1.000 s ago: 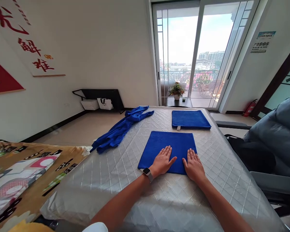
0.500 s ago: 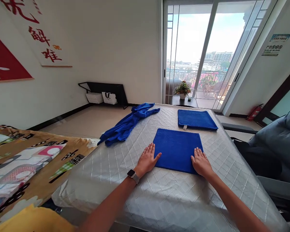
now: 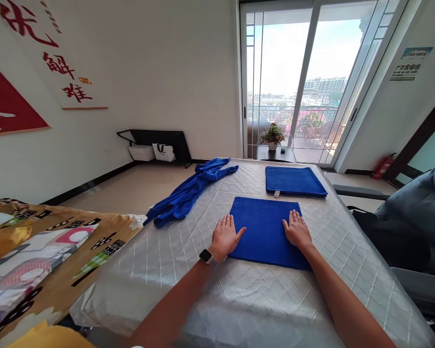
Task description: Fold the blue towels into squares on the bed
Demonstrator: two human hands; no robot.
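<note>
A blue towel [image 3: 263,232], folded into a flat rectangle, lies on the bed's silvery quilted cover [image 3: 188,270]. My left hand [image 3: 226,237] rests on its left edge, fingers stretched forward and thumb spread over the cloth. On the right side of the same towel, my right hand [image 3: 297,229] lies flat with its thumb out to the left. Neither hand grips anything. Beyond them sits another folded blue towel [image 3: 295,181] with a small white tag at its near edge. To the left, a crumpled blue towel [image 3: 192,191] stretches along the bed's edge.
A second bed with a patterned brown cover [image 3: 108,232] and a pillow [image 3: 39,258] stands at the left. Dark grey padded furniture [image 3: 416,203] is along the right. A small table with a potted plant [image 3: 273,135] stands by the glass door, near a fire extinguisher [image 3: 383,166].
My right hand has slid forward and slightly left over the towel, from its right edge onto the cloth. My left hand has shifted slightly right. The view has moved a little.
</note>
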